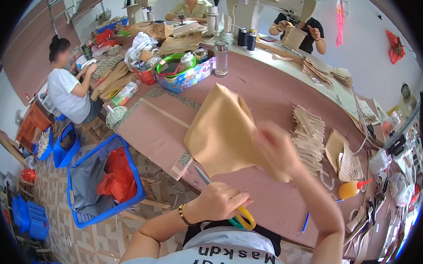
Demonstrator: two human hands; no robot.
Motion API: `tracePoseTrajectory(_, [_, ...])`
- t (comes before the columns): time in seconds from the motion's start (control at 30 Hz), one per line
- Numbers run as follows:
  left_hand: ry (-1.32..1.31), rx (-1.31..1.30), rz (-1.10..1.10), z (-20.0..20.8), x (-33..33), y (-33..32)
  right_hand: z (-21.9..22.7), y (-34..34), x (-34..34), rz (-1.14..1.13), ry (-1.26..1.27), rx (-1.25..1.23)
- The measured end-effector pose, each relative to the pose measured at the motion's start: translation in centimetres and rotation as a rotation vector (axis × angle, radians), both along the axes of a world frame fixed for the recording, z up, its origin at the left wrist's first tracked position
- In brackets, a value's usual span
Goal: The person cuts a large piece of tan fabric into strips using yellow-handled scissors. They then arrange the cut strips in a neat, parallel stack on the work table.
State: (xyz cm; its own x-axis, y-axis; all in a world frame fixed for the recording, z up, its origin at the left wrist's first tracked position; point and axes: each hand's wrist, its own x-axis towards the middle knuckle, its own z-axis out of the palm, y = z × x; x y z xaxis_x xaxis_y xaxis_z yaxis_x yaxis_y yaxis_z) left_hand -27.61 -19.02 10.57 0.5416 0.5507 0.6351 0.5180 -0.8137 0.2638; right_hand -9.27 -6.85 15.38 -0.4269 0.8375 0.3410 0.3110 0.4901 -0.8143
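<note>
My left hand (219, 201), with a beaded bracelet at the wrist, is closed around a pair of scissors (203, 175). The blades point up and away to the left, and the yellow and green handles stick out below the fist. At the right edge of a tan, leather-like sheet (221, 136) is my right hand (277, 150), smeared by motion but gripping the sheet. The sheet is bent and partly lifted, its far corner standing up over the table. Beneath its left side lies a flat pinkish-brown board (155, 129) with a patterned border.
Stacked tan strips (308, 137) lie to the right, near an orange glue bottle (353, 188) and a blue pen (305, 222). A glass bottle (221, 60) and a floral box (185, 79) stand farther back. Left of the table is a blue basket (105, 184). Several people work nearby.
</note>
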Motion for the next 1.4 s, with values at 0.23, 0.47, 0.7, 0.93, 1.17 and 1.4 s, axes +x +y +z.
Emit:
tracePoseTrajectory(0.23, [-0.088,-0.069,-0.245,-0.5,0.7,1.6,-8.5,-13.1,3.4,0.488,0.664,-1.332])
tracePoseTrajectory(0.47, [-0.029,-0.197,-0.231,-0.7,2.2,1.5,-13.6,-15.0,4.6,0.351,0.898,-1.358])
tracePoseTrajectory(0.7, [-1.099,-0.929,0.306,-5.8,-5.2,1.8,-9.6,-6.7,9.1,-0.213,0.538,-0.552])
tracePoseTrajectory(0.93, [-1.674,-1.160,0.225,-8.0,-3.7,3.0,-12.0,0.6,10.3,-0.556,-0.231,-0.069])
tracePoseTrajectory(1.17, [-1.718,-1.252,0.052,-2.1,-4.0,9.3,-11.4,2.8,10.3,-0.551,-0.333,0.022])
tracePoseTrajectory(1.4, [-1.414,-0.823,-0.202,12.7,-7.6,20.0,2.9,11.0,13.0,-0.630,-0.045,0.383])
